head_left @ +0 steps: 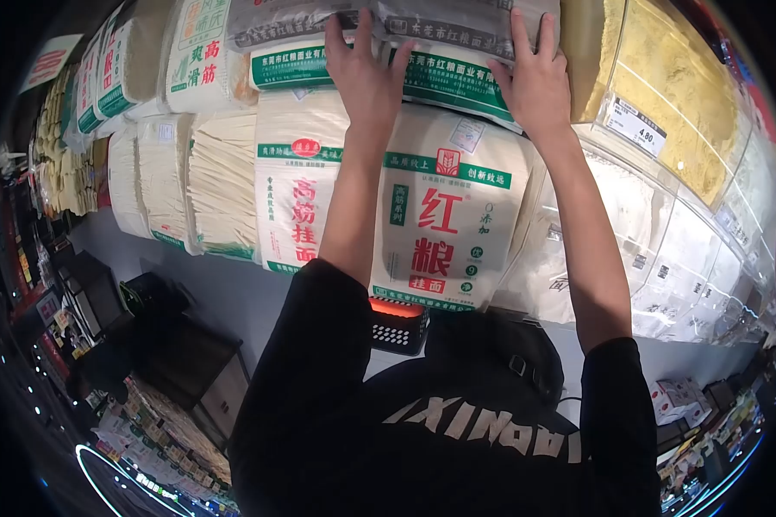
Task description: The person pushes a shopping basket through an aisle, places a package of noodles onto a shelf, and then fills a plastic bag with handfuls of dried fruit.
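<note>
My left hand [366, 77] lies with its fingers spread against the front of a dark grey noodle pack [297, 26] at the top of the stack. On the right, my right hand [535, 86] has its fingers apart, touching a second dark grey noodle pack [444, 30]. Beneath the grey packs are white packs with green bands [457, 84]. Lower down, a large white noodle pack with red characters [444, 215] stands between my forearms, and another white noodle pack [297, 189] sits left of it. The tops of the grey packs are cut off by the frame.
Unwrapped-looking pale noodle bundles [220, 181] sit at the left. To the right are clear bins of yellow meal [681, 77] with a price tag [636, 127] and white flour [616, 215]. A black perforated basket [398, 334] is below the shelf; a dark cabinet [185, 362] stands lower left.
</note>
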The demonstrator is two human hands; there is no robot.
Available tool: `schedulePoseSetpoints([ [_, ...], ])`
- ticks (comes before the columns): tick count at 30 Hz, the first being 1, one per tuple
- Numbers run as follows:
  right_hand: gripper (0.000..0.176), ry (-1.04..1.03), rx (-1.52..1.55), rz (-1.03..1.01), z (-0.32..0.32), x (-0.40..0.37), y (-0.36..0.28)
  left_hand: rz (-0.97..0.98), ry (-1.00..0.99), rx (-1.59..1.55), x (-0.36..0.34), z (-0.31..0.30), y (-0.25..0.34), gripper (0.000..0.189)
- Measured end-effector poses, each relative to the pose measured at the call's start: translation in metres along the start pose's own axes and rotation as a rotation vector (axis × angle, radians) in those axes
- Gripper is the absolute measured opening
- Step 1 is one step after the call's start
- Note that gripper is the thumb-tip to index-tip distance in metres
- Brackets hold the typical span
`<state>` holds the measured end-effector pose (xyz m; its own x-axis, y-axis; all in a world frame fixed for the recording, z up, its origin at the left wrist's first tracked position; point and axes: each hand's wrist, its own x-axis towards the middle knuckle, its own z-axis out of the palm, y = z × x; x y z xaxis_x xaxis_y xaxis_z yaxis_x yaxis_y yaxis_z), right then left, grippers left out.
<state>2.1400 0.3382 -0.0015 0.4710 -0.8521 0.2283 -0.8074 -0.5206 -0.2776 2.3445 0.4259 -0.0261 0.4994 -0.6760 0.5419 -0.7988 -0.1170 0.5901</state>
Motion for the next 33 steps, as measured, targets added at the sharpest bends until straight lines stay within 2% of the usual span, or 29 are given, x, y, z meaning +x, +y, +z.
schedulePoseSetpoints([
  [1, 0.077, 0.041, -0.055, -0.036, -0.002, -0.011, 0.000, -0.018, 0.010, 0.011, -0.016, -0.013, 0.007, 0.066],
  [3, 0.077, 0.068, -0.090, -0.092, -0.003, -0.043, -0.006, -0.190, 0.037, -0.106, -0.057, -0.045, 0.015, 0.058],
  [4, 0.077, 0.067, 0.010, -0.100, -0.007, -0.069, -0.010, -0.201, 0.051, -0.042, -0.083, -0.068, 0.015, 0.046],
  [7, 0.070, -0.059, 0.280, -0.133, -0.007, -0.154, -0.033, -0.478, 0.095, 0.050, -0.175, -0.144, 0.016, 0.041],
  [8, 0.067, -0.111, 0.335, -0.157, -0.005, -0.182, -0.043, -0.491, 0.143, 0.092, -0.212, -0.163, 0.009, 0.039],
  [10, 0.059, -0.270, 0.390, -0.216, -0.005, -0.226, -0.065, -0.787, 0.203, 0.165, -0.270, -0.196, 0.019, 0.040],
  [11, 0.059, -0.268, 0.396, -0.242, -0.003, -0.245, -0.073, -0.791, 0.229, 0.172, -0.298, -0.203, 0.023, 0.040],
  [13, 0.055, -0.290, 0.371, -0.452, -0.002, -0.280, -0.086, -1.096, 0.370, 0.131, -0.354, -0.208, 0.030, 0.041],
  [15, 0.055, -0.339, 0.381, -0.526, -0.007, -0.304, -0.089, -1.289, 0.470, -0.201, -0.405, -0.194, 0.037, 0.039],
  [17, 0.057, -0.350, 0.326, -0.627, -0.009, -0.319, -0.086, -1.620, 0.499, -0.637, -0.454, -0.166, 0.028, 0.031],
  [19, 0.058, -0.359, 0.349, -0.676, -0.015, -0.328, -0.076, -1.531, 0.545, -0.861, -0.437, -0.149, 0.070, 0.023],
  [22, 0.059, -0.362, 0.306, -0.753, -0.022, -0.346, -0.057, -1.377, 0.554, -0.696, -0.455, -0.124, 0.079, 0.017],
  [27, 0.060, -0.390, 0.297, -0.757, -0.055, -0.389, -0.006, -1.414, 0.511, -0.675, -0.481, -0.126, 0.109, 0.020],
  [29, 0.059, -0.366, 0.313, -0.749, -0.071, -0.416, 0.021, -1.429, 0.369, -0.482, -0.503, -0.121, 0.133, 0.025],
  [31, 0.058, -0.354, 0.336, -0.728, -0.077, -0.444, 0.051, -1.408, 0.346, -0.407, -0.531, -0.113, 0.163, 0.027],
  [33, 0.059, -0.397, 0.397, -0.648, -0.080, -0.475, 0.082, -1.304, 0.306, -0.196, -0.565, -0.105, 0.194, 0.025],
])
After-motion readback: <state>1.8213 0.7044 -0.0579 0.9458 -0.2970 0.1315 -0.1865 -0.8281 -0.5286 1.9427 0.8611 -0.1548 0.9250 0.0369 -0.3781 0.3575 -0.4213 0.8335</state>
